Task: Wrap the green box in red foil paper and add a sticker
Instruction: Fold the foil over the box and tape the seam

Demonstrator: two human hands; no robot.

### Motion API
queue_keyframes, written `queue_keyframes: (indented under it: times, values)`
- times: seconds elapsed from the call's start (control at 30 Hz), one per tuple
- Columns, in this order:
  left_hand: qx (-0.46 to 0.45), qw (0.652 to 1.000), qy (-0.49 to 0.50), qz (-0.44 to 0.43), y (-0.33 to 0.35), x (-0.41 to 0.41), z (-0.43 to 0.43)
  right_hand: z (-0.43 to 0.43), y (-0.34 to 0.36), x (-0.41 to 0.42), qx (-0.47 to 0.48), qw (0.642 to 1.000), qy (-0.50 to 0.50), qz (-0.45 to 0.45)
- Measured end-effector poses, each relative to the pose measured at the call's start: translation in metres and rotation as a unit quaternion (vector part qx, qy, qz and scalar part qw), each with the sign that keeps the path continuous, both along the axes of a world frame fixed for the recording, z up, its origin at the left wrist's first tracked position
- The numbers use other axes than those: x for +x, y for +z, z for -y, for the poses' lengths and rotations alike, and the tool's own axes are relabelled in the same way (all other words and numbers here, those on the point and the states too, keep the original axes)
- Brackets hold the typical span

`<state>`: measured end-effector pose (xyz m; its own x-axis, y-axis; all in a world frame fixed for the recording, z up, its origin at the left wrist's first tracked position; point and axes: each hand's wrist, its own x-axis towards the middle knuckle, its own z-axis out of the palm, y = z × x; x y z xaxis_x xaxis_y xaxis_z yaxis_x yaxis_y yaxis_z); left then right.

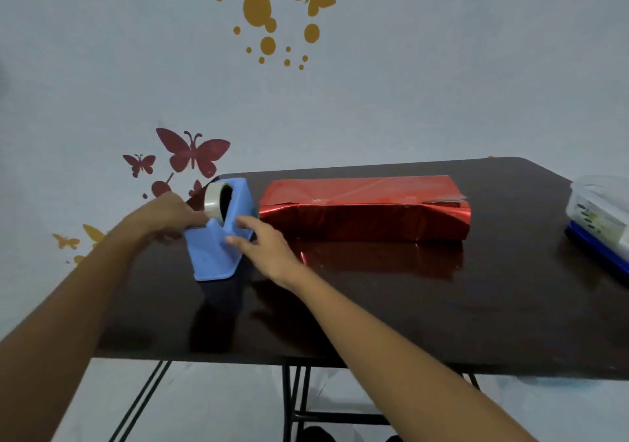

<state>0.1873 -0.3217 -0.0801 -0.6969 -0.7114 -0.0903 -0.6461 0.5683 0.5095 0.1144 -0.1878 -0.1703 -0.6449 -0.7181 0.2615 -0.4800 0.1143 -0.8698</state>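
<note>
While the foil-wrapped box (364,217) lay aside, left hand (170,215) apparently pinched tape (214,200), right hand (265,247) flat-fingered on the dispenser (212,257); sticker pending.

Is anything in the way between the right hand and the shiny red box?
Nothing visible. The right hand touches the blue tape dispenser, just left of the red wrapped box; only table surface lies between.

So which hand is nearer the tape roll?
Left. The left hand reaches the tape roll from its left side; the right hand rests lower, against the blue dispenser's right wall.
</note>
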Motion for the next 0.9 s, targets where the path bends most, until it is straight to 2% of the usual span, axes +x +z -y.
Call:
queue_keyframes:
  times: [0.07,0.27,0.43,0.77,0.9]
  values:
    - [0.045,0.998,0.009,-0.045,0.000,0.003,0.004,0.016,0.002,0.010,-0.001,1.000,0.001,0.013]
    - [0.190,0.972,0.045,-0.130,-0.001,0.003,0.010,0.029,0.002,0.015,-0.004,0.998,-0.056,-0.029]
    - [0.302,0.930,0.028,-0.210,-0.001,0.008,0.016,0.029,0.000,0.016,0.016,0.996,-0.074,-0.056]
    - [0.327,0.887,0.026,-0.325,-0.031,0.031,0.006,0.031,-0.002,0.015,0.012,0.995,-0.085,-0.051]
    - [0.304,0.874,0.085,-0.369,-0.051,0.032,-0.001,0.033,-0.010,0.008,-0.028,0.999,-0.046,-0.001]
